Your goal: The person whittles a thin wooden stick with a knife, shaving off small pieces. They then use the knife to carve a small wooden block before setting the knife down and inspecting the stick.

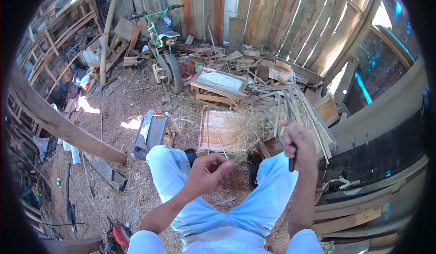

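My left hand (208,172) pinches the lower end of a thin bamboo sliver (218,138) that slants up to the left over a wooden tray (213,133). My right hand (299,145) is closed around a dark knife handle (291,162) that points downward, just right of a tuft of dry straw-like shavings (247,129). Both hands hover above my knees in light blue trousers (254,204). A bundle of long split bamboo strips (304,113) lies just beyond my right hand.
A wooden frame (219,83) lies beyond the tray with scrap wood heaped around it. A small motorbike (167,49) stands at the back. A grey low stool (150,133) sits left of my knee. A heavy wooden beam (63,129) crosses the left side. Plank walls enclose the space.
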A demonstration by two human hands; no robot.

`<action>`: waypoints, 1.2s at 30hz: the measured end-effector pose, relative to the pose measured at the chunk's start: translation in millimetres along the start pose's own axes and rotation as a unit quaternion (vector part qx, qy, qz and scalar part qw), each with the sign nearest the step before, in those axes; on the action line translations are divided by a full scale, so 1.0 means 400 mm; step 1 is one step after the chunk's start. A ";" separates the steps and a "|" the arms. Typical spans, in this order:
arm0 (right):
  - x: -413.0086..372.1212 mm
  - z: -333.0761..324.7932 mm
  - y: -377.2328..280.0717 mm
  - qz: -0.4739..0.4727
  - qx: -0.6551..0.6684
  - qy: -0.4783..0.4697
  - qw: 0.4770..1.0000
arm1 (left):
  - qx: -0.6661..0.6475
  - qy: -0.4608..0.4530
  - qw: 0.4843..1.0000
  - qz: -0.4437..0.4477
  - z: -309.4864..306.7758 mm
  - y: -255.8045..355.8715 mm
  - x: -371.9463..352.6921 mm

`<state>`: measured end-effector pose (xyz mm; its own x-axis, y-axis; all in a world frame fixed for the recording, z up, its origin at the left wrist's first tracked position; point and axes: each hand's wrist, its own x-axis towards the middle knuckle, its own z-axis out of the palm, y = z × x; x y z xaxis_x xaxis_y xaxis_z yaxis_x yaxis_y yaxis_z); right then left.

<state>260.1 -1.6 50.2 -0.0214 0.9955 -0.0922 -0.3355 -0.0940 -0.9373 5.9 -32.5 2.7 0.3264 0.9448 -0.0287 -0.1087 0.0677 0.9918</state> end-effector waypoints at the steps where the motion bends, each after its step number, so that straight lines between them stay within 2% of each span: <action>1: -0.010 0.027 0.005 0.028 -0.069 -0.016 0.997 | 0.009 0.030 0.999 0.011 0.001 -0.005 0.009; 2: -0.030 0.085 0.035 0.050 -0.030 -0.122 0.991 | 0.009 0.036 0.999 0.011 0.003 -0.003 0.017; 4: -0.026 0.126 0.069 0.076 -0.007 -0.131 0.989 | 0.133 0.091 0.983 0.088 0.008 0.003 0.034; 9: 0.001 0.147 0.067 0.057 -0.003 -0.126 0.990 | 0.167 0.092 0.974 0.121 0.000 0.002 0.000; 11: 0.011 0.134 0.056 0.038 -0.001 -0.111 0.993 | 0.096 0.060 0.992 0.059 -0.023 -0.001 -0.026; 12: 0.016 0.130 0.049 0.032 -0.001 -0.110 0.993 | 0.097 0.056 0.992 0.063 -0.031 0.001 -0.034; 14: 0.016 0.121 0.042 0.044 -0.001 -0.110 0.993 | 0.028 0.057 0.998 -0.007 -0.038 0.008 -0.055; 16: 0.005 0.133 0.059 0.057 -0.008 -0.137 0.989 | 0.033 0.063 0.997 0.001 -0.035 0.008 -0.052; 18: -0.006 0.160 0.080 0.070 -0.018 -0.168 0.983 | 0.246 0.117 0.946 0.175 -0.029 0.003 -0.034; 20: -0.019 0.180 0.098 0.107 0.007 -0.210 0.972 | 0.287 0.125 0.927 0.206 -0.018 0.015 -0.033; 24: -0.002 0.130 0.066 0.136 0.068 -0.194 0.969 | 0.379 0.137 0.867 0.292 -0.003 0.041 -0.044; 28: 0.023 0.067 0.021 0.096 0.083 -0.128 0.984 | 0.357 0.115 0.893 0.249 -0.013 0.047 -0.053; 34: 0.069 0.027 0.009 0.094 0.060 -0.108 0.988 | 0.322 0.103 0.916 0.216 -0.017 0.045 -0.038; 36: 0.093 -0.013 0.010 0.014 0.114 -0.044 0.992 | 0.261 0.111 0.951 0.128 -0.029 0.040 -0.033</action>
<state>262.8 35.1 41.1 -0.1127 0.9905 -0.0782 -0.5371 -0.1269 -0.8339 -11.2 -40.3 17.3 0.1402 0.9572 0.2531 0.3407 -0.2866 0.8954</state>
